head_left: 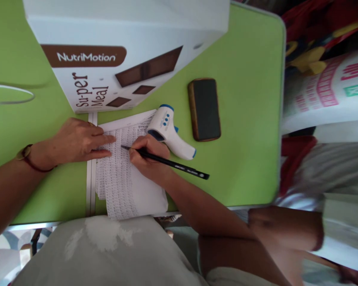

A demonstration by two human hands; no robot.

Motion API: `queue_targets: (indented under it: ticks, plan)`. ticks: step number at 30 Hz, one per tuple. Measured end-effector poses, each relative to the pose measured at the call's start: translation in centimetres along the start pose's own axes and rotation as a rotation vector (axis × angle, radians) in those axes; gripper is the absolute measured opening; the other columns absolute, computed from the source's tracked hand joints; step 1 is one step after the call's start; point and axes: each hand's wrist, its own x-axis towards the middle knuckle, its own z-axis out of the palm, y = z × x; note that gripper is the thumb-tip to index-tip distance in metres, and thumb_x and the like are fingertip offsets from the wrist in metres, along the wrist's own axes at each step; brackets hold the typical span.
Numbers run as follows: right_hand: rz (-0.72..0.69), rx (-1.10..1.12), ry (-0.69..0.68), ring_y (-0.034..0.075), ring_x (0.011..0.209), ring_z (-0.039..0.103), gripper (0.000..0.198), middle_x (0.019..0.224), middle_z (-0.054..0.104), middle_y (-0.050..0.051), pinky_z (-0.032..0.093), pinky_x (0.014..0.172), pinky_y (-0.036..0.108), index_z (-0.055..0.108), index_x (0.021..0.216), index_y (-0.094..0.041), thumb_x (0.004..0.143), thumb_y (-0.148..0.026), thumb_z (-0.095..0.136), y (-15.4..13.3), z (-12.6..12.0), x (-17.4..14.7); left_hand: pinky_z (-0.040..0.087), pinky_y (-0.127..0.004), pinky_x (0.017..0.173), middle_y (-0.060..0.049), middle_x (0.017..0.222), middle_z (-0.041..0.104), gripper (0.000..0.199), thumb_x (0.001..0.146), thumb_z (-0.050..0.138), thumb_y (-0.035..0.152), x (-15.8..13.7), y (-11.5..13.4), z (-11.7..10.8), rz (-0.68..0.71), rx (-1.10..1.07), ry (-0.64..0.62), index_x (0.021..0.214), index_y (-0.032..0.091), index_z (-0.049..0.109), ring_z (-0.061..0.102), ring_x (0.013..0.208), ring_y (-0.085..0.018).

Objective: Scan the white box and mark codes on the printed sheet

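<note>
My right hand is closed around a slim black pen, its tip touching a sheet densely covered with handwritten lines. That sheet lies on a small stack of papers, whose right part is blank. My left hand rests flat at the left edge of the papers, fingers stretched out over the writing. Just above my right hand, a white and blue infrared thermometer lies on its side, partly over the papers. A dark phone with a brown edge lies farther right.
A large white NutriMotion box stands behind the papers on the green table. A white cable lies at the left. Beyond the table's right edge are a printed white sack and heaped cloth.
</note>
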Motion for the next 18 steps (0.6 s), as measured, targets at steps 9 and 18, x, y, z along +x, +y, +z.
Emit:
queue_targets:
  ticks: [9,18]
  plan:
    - [-0.004,0.015,0.032,0.008,0.047,0.045,0.013,0.054,0.053,-0.008,0.036,0.046,0.023,0.051,0.068,-0.024,0.076,-0.016,0.057,0.10,0.01,0.01,0.041,-0.026,0.058,-0.001,0.075,0.070,0.046,0.108,0.038,0.051,-0.10,-0.03,0.10,0.021,-0.005,0.071,0.118,0.022,0.072,0.064,0.065,-0.015]
    - [-0.029,0.009,0.011,0.007,0.046,0.043,0.015,0.053,0.050,-0.009,0.034,0.045,0.022,0.049,0.068,-0.024,0.075,-0.014,0.057,0.10,-0.05,-0.03,0.045,-0.025,0.063,-0.002,0.082,0.072,0.047,0.108,0.038,0.053,-0.11,0.00,0.10,0.000,-0.019,0.013,0.122,0.023,0.070,0.066,0.070,-0.015]
